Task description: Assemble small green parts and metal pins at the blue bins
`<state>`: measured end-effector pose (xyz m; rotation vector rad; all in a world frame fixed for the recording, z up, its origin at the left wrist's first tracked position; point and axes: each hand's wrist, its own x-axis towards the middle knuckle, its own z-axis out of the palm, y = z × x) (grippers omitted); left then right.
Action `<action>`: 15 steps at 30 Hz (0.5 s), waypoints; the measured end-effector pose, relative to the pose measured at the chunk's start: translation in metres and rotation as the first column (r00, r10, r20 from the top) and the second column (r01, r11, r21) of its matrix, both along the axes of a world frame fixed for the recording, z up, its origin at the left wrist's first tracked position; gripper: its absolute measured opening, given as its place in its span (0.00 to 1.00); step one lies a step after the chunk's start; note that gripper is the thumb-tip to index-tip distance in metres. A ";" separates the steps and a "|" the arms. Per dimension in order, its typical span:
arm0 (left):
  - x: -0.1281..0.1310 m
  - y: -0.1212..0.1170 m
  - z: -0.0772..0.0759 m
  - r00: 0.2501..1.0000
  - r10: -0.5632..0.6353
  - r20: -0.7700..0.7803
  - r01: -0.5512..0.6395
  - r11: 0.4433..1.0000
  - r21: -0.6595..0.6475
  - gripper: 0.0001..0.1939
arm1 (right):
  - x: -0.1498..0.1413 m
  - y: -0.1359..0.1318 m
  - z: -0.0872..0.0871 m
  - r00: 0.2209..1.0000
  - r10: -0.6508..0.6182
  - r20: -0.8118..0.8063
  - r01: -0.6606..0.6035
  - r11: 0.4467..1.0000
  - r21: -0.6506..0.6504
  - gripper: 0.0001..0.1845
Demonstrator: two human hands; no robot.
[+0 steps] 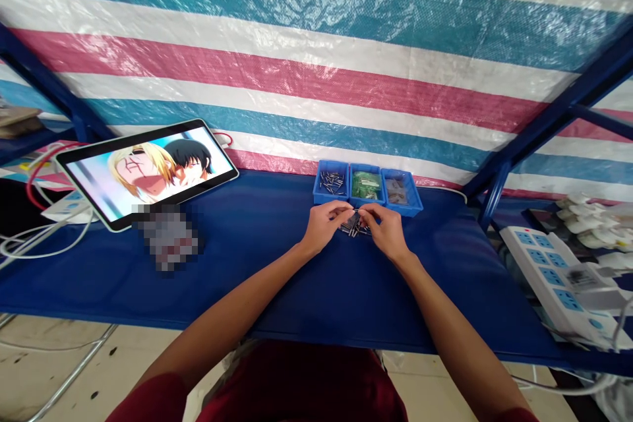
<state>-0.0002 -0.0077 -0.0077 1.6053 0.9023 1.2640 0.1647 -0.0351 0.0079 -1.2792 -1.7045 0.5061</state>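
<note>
My left hand (326, 224) and my right hand (383, 227) meet in front of three blue bins, fingertips pinched close together. Whatever they hold between them is too small to make out. Just below the fingers, a pile of small dark metal pin-like pieces (353, 227) lies on the blue table, partly hidden by my hands. More such pieces (332, 181) fill the left bin (324, 199). Green and pale packaging (366, 183) sits in the middle bin (363, 202). In the right bin (414, 203) are small greyish pieces (395, 191), their kind unclear.
A tablet (153, 171) playing a cartoon leans at the left, with a pixelated item (171, 237) before it. Cables (47, 237) lie at the far left. A white power strip (548, 270) is at the right. Striped plastic sheeting (316, 59) hangs behind the blue table (267, 211).
</note>
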 end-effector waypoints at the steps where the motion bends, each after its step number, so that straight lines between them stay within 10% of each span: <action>1: 0.000 0.000 0.000 1.000 0.000 0.018 0.000 1.000 -0.007 0.15 | 0.000 0.000 0.000 1.000 -0.001 0.014 0.002 1.000 -0.004 0.15; 15: 0.004 0.007 -0.004 0.977 -0.040 0.211 0.069 0.989 -0.129 0.18 | -0.001 0.000 -0.008 0.997 0.030 -0.070 -0.034 0.998 -0.057 0.20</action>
